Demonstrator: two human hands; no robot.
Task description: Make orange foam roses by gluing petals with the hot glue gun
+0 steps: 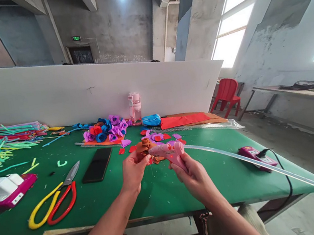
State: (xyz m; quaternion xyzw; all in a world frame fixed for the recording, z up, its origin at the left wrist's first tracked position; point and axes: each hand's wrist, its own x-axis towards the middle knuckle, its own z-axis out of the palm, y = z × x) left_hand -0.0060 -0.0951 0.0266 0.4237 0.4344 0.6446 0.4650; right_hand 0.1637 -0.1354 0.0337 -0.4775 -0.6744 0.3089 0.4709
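Note:
In the middle of the head view my right hand [193, 174] is wrapped round the handle of a pink glue gun [167, 151]. A long clear glue stick [236, 156] trails from its back end far to the right. My left hand [132, 168] pinches a brown paper flower [143, 147], and the gun's nozzle points at it, very close or touching. Thin glue threads hang below the flower. Loose purple, red and brown petals [125, 142] lie on the green table just behind my hands.
Scissors [64, 194] and a black phone [97, 165] lie left of my hands. Finished paper flowers [104, 128], a pink bottle [135, 107] and red paper [184, 120] sit along the white partition [78, 84]. Power strips [12, 193] stand at both sides; colourful pipe cleaners [2, 134] are piled far left.

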